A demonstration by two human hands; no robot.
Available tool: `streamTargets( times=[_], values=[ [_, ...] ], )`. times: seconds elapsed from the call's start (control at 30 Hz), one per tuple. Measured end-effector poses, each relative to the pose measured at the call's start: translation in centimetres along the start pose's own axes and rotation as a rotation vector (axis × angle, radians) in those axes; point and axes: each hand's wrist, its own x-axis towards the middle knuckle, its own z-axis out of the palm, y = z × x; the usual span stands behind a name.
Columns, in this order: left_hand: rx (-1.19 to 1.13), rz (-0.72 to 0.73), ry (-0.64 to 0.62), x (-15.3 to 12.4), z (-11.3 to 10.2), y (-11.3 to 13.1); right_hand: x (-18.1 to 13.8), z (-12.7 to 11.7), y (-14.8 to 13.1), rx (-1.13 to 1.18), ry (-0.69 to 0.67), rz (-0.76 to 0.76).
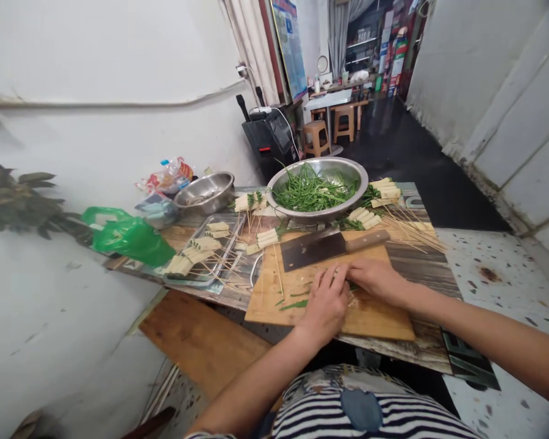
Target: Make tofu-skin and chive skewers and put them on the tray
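Observation:
My left hand point(327, 300) and my right hand point(376, 280) meet over the wooden cutting board point(265, 305). Their curled fingers press together low on the board, and what is between them is hidden. Bits of green chive point(297, 304) lie beside my left hand. Just beyond my fingers rests a cleaver point(315, 249), its wooden handle pointing right. One skewer of pale rolls point(268, 238) lies at the board's left edge. Behind the board, a steel bowl point(360, 177) holds many long green chives point(311, 189).
Left of the board, a clear tray point(240, 228) carries several skewered pale rolls point(194, 253). A green plastic bag point(128, 235) and a smaller steel bowl point(210, 192) stand along the wall side. More skewered rolls point(365, 218) and bare stick ends point(412, 228) lie at the right.

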Motion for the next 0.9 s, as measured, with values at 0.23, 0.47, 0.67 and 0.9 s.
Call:
streamTargets(
  times=[0.23, 0.47, 0.67, 0.9],
  values=[
    [-0.091, 0.018, -0.059, -0.2, 0.0, -0.3, -0.9, 0.0, 0.7, 0.092, 0.016, -0.124],
    [-0.138, -0.079, 0.082, -0.9, 1.3, -0.8, -0.9, -0.2, 0.4, 0.153, 0.082, -0.192],
    [-0.116, -0.013, -0.030, -0.2, 0.2, -1.3, -0.7, -0.7, 0.7, -0.075, -0.013, -0.264],
    [-0.245, -0.039, -0.074, 0.7, -0.6, -2.4, -0.2, -0.6, 1.3, 0.063, -0.102, -0.262]
  ],
)
